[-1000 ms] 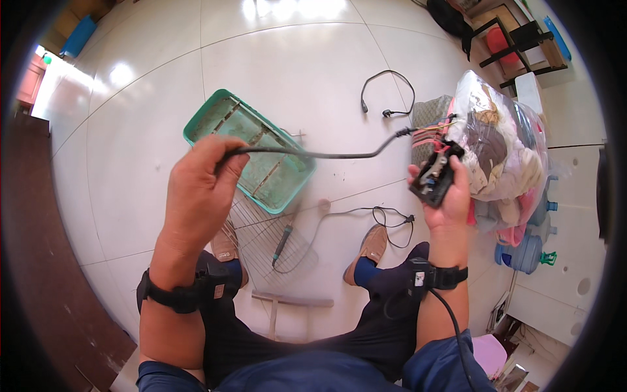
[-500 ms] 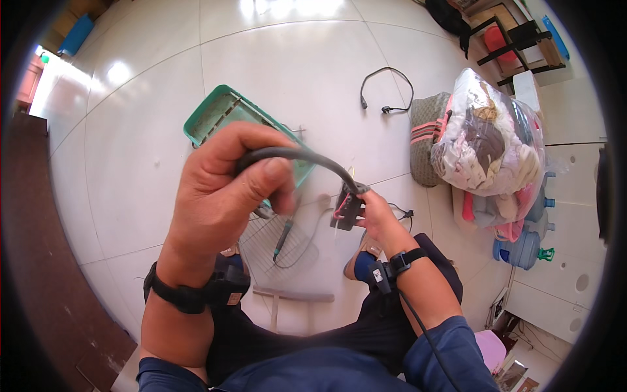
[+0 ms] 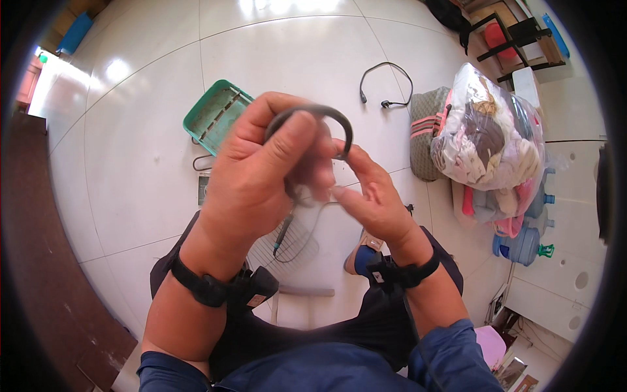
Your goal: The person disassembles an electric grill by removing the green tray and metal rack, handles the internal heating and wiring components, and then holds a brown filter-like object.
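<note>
Black cable (image 3: 348, 132): raised between your hands, bent tighter than a second ago; leaves the left rightward, arches, then points down toward the right. Left hand (image 3: 261, 157): thumb and fingers pinching cable. Right hand (image 3: 377, 196): drawn closer; fingers parted, grip cannot be told. Green tray (image 3: 204, 104): rim beyond left hand. Tiled floor (image 3: 300, 65): spreads rightward to clothes bag (image 3: 486, 130).

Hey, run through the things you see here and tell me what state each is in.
Left hand: closed around the thick cable.
Thick cable: bent in an arch, gripped.
Right hand: raised, fingers partly hidden; hold unclear.
Black power cord: loosely curved on the floor, both ends unplugged.
Green tray: on the floor, partly covered from view.
Corded tool: lying down, partly hidden.
Clear bag: stuffed with fabric.
</note>
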Motion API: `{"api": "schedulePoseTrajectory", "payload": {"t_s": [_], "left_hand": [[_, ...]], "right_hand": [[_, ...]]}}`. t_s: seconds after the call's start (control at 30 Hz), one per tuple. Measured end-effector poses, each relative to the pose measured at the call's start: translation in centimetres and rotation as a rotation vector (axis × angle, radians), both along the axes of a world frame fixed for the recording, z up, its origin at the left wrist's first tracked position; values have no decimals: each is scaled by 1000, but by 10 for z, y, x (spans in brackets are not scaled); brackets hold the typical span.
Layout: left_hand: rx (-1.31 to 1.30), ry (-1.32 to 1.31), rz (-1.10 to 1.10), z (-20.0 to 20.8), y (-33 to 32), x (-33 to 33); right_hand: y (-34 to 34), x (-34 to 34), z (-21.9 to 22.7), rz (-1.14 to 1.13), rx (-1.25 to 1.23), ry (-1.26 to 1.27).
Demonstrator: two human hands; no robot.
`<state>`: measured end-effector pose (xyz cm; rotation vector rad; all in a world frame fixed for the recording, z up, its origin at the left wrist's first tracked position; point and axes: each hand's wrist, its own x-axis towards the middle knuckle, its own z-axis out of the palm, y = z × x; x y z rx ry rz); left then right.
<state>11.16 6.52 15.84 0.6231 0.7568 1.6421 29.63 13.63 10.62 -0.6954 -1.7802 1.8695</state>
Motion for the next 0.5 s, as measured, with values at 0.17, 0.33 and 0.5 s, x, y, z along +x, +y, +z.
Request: {"api": "schedulePoseTrajectory", "payload": {"t_s": [0.17,0.33,0.5], "left_hand": [[-7,-112,145,-6,4,-11],[-20,-281,178,-10,3,-16],[-70,-365,190,-16,2,-19]], "right_hand": [[2,-16,-7,61,427,-86],[0,-21,0,84,475,-155],[-10,-23,5,82,500,-167]]}}
